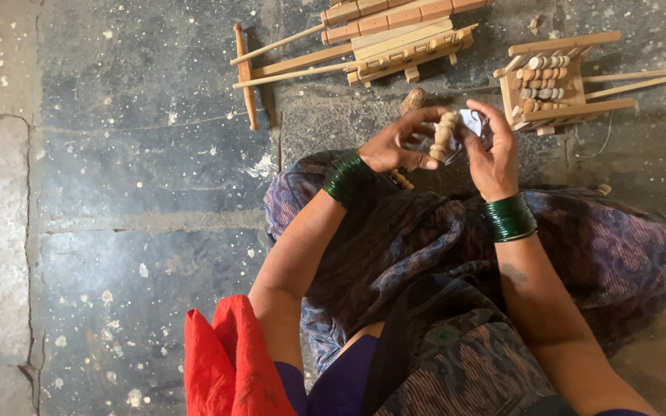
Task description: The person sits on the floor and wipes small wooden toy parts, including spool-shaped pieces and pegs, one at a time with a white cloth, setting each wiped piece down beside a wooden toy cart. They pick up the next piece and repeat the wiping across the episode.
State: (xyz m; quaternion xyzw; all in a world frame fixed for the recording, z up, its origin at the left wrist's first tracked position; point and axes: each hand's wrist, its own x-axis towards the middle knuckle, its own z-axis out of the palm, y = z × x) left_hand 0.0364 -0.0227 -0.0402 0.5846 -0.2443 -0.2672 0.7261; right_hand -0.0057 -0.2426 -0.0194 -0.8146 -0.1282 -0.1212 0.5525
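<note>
My left hand [402, 145] grips a small turned wooden spindle [443, 135], pale and beaded, held upright between thumb and fingers. My right hand [491, 146] is closed around a crumpled clear plastic bag [473, 123] right beside the spindle's top. Both wrists wear stacks of green bangles [346, 177]. The hands hover over my lap, which is covered in dark patterned cloth [456, 254]. Another small wooden piece [413, 98] lies on the floor just beyond my left hand.
A wooden toy cart frame with beads [556, 81] lies on the stone floor at the upper right. A second wooden cart with long handles [364, 42] lies at the top centre. Red cloth [229, 362] drapes at the bottom. Speckled grey stone floor [132, 192] spreads left.
</note>
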